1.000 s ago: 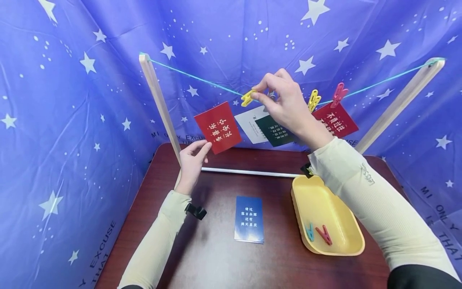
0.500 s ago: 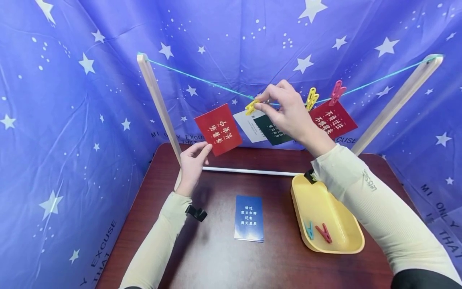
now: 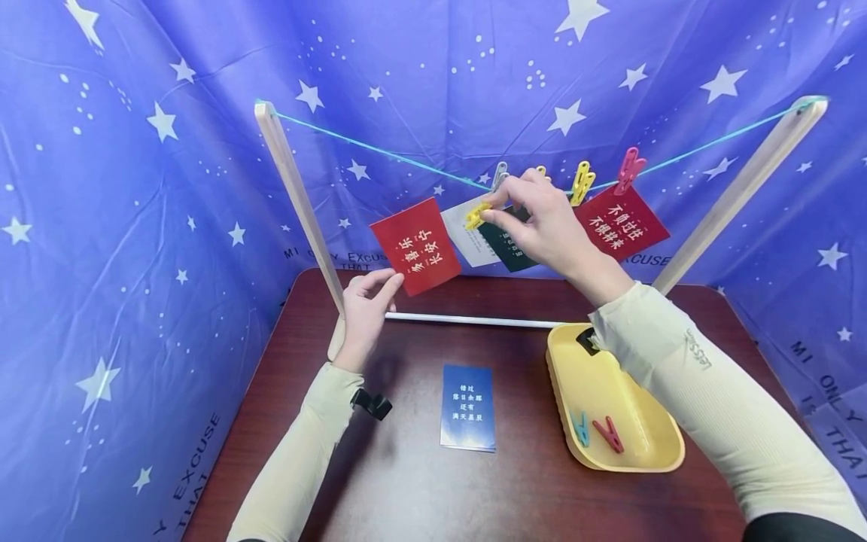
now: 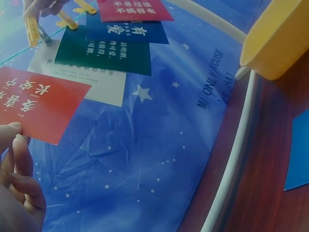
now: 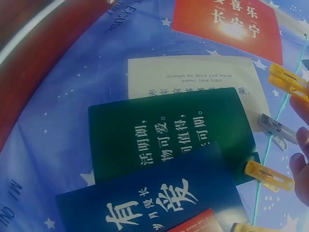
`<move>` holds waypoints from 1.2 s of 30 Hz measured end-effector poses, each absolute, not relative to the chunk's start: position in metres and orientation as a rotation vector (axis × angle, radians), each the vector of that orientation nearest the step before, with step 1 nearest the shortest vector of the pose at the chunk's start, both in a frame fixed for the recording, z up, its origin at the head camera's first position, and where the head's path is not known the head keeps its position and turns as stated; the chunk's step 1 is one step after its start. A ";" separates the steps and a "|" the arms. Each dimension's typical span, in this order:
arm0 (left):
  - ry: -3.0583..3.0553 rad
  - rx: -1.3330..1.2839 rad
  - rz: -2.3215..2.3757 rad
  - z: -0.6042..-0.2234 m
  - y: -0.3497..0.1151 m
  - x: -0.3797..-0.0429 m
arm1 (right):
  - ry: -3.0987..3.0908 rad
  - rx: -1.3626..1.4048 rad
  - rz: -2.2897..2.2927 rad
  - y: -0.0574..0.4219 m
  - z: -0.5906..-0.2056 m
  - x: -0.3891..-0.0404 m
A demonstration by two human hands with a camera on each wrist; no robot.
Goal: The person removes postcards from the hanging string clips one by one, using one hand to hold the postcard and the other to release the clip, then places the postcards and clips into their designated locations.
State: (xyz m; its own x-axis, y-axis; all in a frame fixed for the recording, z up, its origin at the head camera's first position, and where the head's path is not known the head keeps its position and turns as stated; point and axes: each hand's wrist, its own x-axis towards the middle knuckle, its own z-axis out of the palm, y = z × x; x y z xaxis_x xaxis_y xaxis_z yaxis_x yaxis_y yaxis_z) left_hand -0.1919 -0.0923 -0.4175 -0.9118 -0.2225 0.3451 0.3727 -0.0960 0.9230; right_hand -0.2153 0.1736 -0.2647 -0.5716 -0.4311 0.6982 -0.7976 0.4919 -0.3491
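My left hand (image 3: 366, 312) pinches the lower left corner of a red card (image 3: 416, 247) with white characters, held tilted below the green string (image 3: 379, 152). My right hand (image 3: 538, 222) pinches a yellow clothespin (image 3: 476, 216) between thumb and forefinger, to the right of that card and apart from it. In the right wrist view the clothespin (image 5: 288, 82) lies close to the string. Behind the right hand a white card (image 3: 467, 233) and a green card (image 3: 509, 245) hang by a grey clothespin (image 5: 277, 128) and a yellow one (image 5: 269, 175). A blue card (image 5: 159, 198) overlaps the green one.
Another red card (image 3: 619, 222) hangs under a pink clothespin (image 3: 630, 172). Wooden posts (image 3: 294, 196) carry the string. On the table (image 3: 406, 489) lie blue cards (image 3: 467, 421); beside them a yellow tray (image 3: 643, 444) holds a teal clothespin (image 3: 580, 429) and a red one (image 3: 608, 434).
My right hand has lowered slightly, bringing the yellow clothespin from string height to below it in the head view. The left hand and red card have shifted slightly right and down.
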 end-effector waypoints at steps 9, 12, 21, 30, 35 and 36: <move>-1.765 -0.220 -2.134 -0.422 -0.088 -0.187 | -2.233 0.997 0.905 0.176 -0.268 -0.212; -1.776 -0.221 -2.139 -0.423 -0.086 -0.185 | -2.246 0.984 0.914 0.178 -0.270 -0.210; -1.839 -0.229 -2.113 -0.427 -0.082 -0.180 | -2.279 0.971 0.888 0.185 -0.275 -0.206; -1.868 -0.233 -2.088 -0.427 -0.080 -0.173 | -2.318 0.958 0.877 0.191 -0.281 -0.200; -1.865 -0.239 -2.088 -0.429 -0.080 -0.172 | -2.323 0.949 0.859 0.195 -0.288 -0.196; -1.869 -0.239 -2.087 -0.430 -0.080 -0.171 | -2.329 0.947 0.853 0.196 -0.289 -0.195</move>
